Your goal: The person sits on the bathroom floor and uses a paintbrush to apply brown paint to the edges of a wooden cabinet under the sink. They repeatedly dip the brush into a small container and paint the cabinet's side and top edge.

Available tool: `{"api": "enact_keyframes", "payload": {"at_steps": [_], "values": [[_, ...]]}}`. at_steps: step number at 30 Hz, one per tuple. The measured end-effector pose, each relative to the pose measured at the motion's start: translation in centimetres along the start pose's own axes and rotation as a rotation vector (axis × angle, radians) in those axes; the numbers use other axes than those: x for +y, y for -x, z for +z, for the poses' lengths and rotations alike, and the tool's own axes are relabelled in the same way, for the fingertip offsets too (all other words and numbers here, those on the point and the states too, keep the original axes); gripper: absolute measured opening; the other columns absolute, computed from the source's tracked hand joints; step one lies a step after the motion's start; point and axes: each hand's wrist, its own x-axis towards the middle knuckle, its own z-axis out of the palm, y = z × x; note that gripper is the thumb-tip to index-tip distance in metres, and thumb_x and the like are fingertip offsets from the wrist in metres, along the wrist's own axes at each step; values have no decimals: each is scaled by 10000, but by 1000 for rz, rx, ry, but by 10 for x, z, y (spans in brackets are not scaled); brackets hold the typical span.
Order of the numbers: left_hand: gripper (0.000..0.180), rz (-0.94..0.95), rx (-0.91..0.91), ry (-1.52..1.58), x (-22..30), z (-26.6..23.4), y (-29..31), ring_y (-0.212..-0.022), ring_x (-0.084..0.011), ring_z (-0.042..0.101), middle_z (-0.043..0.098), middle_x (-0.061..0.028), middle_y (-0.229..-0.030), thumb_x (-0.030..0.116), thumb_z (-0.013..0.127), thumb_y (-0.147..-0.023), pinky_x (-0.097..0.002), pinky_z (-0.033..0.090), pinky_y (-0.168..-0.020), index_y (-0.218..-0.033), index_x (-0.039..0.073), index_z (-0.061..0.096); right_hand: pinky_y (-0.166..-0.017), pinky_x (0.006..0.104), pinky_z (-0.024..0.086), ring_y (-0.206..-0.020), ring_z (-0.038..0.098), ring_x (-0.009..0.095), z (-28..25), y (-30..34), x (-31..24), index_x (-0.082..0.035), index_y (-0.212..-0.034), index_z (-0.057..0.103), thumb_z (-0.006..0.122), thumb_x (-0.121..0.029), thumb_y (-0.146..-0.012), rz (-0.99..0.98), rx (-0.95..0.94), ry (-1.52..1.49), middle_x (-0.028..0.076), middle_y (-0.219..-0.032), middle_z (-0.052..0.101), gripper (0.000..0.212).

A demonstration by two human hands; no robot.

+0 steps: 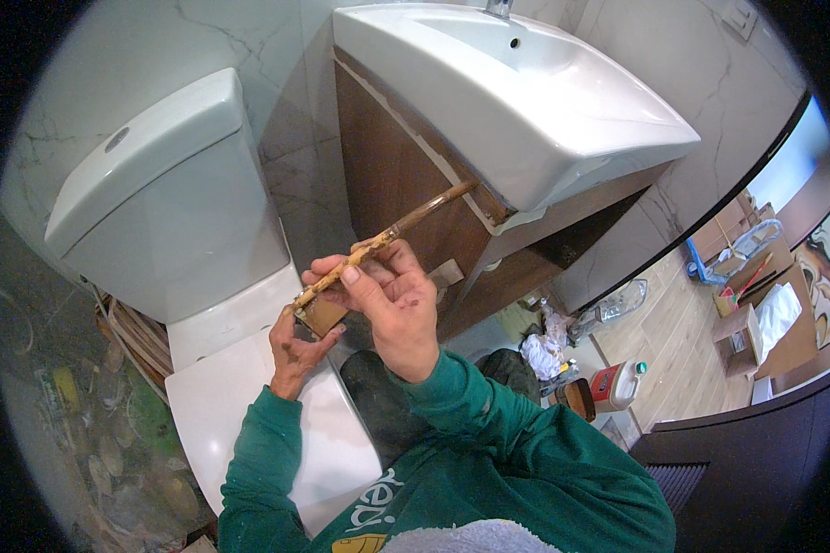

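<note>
Between thumb and fingers, my right hand (398, 304) grips a slim wooden stick (378, 243), yellowish with brown stains and darker toward its far end. That far end overlaps the lower corner of the vanity in view; whether it touches cannot be told. My left hand (292, 358) is closed on a small flat brown piece (322, 316), right by the stick's near end. What the near end is like is too small to make out. Both hands have brown smudges and are above the white toilet lid (249, 415).
A toilet tank (171, 184) stands at the left. To the right is a white washbasin (526, 101) on a brown wooden vanity (378, 138). A plastic jug (616, 385), crumpled plastic (546, 346) and cardboard boxes (784, 313) are on the floor at right.
</note>
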Motion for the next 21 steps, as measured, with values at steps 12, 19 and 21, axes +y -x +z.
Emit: {"api": "enact_keyframes", "payload": {"at_steps": [12, 19, 21], "values": [[557, 39, 33, -30, 1, 0, 0, -871, -255, 716, 719, -138, -948, 256, 934, -657, -359, 566, -776, -1054, 26, 619, -926, 442, 604, -1103, 679, 351, 2, -4, -2, -16, -1238, 449, 534, -64, -1023, 28, 10, -27, 250, -1171, 663, 236], [532, 39, 34, 7, 4, -1, -1, -870, -249, 710, 719, -127, -943, 228, 923, -664, -357, 560, -772, -1059, 34, 624, -922, 437, 606, -1094, 682, 350, 4, -7, -5, -4, -1246, 445, 534, -64, -1022, 54, 23, -8, 249, -1166, 663, 248], [524, 59, 47, -2, 4, -1, -1, -867, -246, 709, 718, -125, -941, 219, 918, -668, -355, 559, -767, -1060, 33, 623, -920, 435, 607, -1091, 684, 349, 5, -8, -6, 3, -1249, 442, 536, -64, -1021, 59, 28, -4, 250, -1162, 664, 256]]}}
